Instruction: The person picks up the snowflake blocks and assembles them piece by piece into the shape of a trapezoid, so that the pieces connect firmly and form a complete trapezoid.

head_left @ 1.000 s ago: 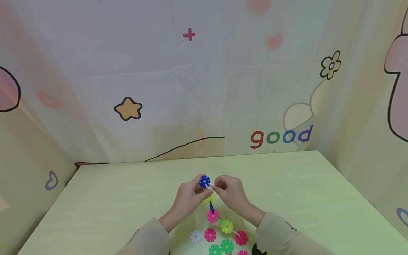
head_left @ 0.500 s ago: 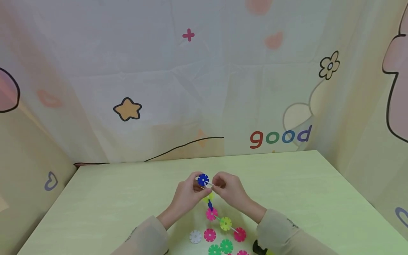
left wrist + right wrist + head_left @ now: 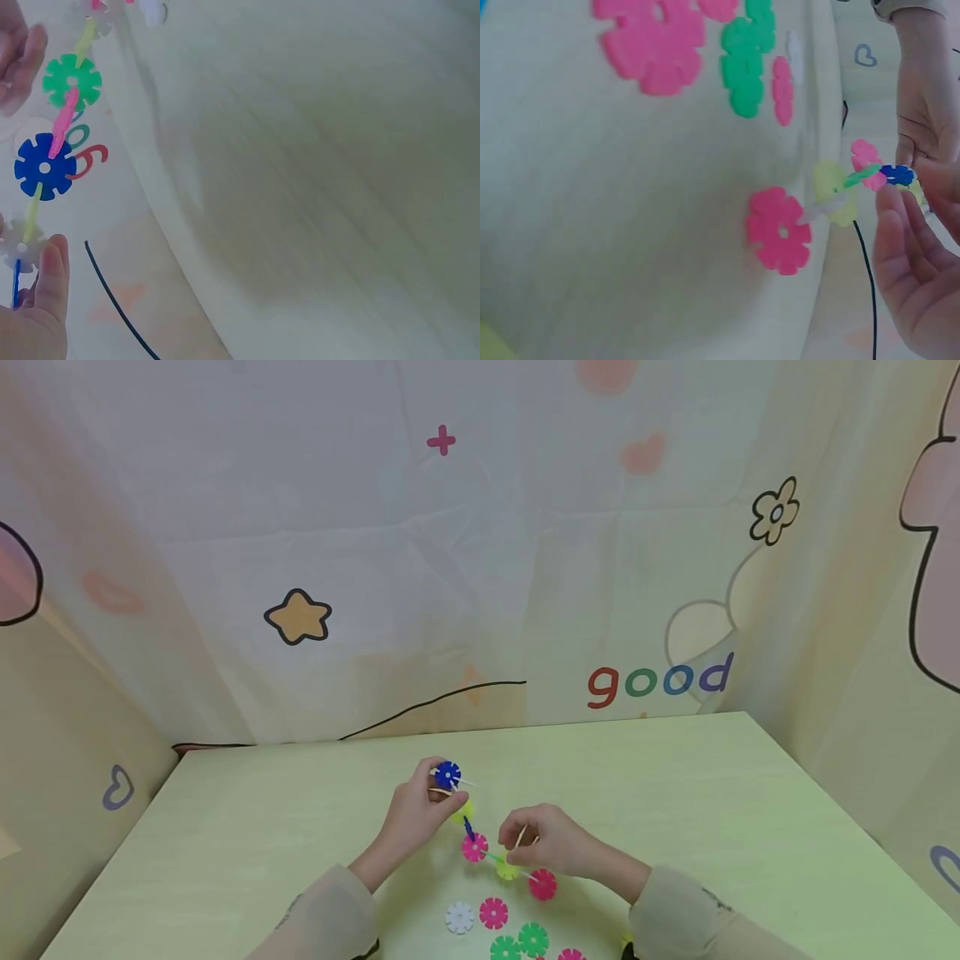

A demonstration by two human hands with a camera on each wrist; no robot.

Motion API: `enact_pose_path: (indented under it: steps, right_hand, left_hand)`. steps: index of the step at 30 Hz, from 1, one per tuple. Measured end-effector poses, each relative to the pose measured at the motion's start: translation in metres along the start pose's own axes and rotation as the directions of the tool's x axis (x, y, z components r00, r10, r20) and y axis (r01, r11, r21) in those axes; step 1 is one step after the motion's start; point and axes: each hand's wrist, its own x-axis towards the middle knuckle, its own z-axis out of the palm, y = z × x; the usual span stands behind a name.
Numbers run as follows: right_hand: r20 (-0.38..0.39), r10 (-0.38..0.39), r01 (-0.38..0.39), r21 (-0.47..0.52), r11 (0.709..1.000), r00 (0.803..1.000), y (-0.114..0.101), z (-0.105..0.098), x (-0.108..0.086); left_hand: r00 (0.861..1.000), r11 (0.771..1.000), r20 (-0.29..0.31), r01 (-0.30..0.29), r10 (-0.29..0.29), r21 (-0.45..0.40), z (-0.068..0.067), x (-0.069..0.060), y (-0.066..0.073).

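Note:
A chain of snowflake discs slants across the middle of the head view. My left hand [image 3: 412, 810] holds its upper end, thumb in front near a white disc [image 3: 19, 244], fingers behind the blue disc [image 3: 447, 774]. A white disc seen edge-on sticks out from that blue disc. Down the chain come a yellow disc, a dark blue one, a pink disc [image 3: 475, 847], a green one [image 3: 73, 82], another yellow and a last pink disc [image 3: 780, 231]. My right hand [image 3: 551, 842], fingers loosely bent, is beside the lower chain; no disc shows in its grasp.
On the pale table [image 3: 262, 827] lie a loose white disc [image 3: 460, 918], a pink disc [image 3: 493, 913] and green discs [image 3: 533, 939]. Something black [image 3: 628, 951] peeks out by the right sleeve. A printed curtain [image 3: 450, 568] stands behind.
My right hand has let go of the white disc at the blue one and moved down toward the chain's lower part. My left hand has shifted left, carrying the chain.

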Motion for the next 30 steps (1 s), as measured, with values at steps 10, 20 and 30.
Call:
enact_pose_path:
  steps: [10,20,30]
  right_hand:
    - [0.216,0.024,-0.023,-0.008,1.0,0.976,-0.001,0.013,-0.002]
    - [0.285,0.113,-0.084,-0.11,0.99,0.952,-0.005,0.03,-0.001]
    - [0.28,0.165,-0.079,-0.295,0.952,0.946,-0.002,0.041,-0.001]
  left_hand:
    - [1.0,1.0,-0.01,-0.012,0.012,-0.014,-0.005,0.003,-0.01]
    - [0.997,1.0,-0.071,0.007,-0.006,0.012,-0.009,0.007,-0.015]
    - [0.997,1.0,-0.071,0.011,-0.01,0.008,-0.01,0.006,-0.014]
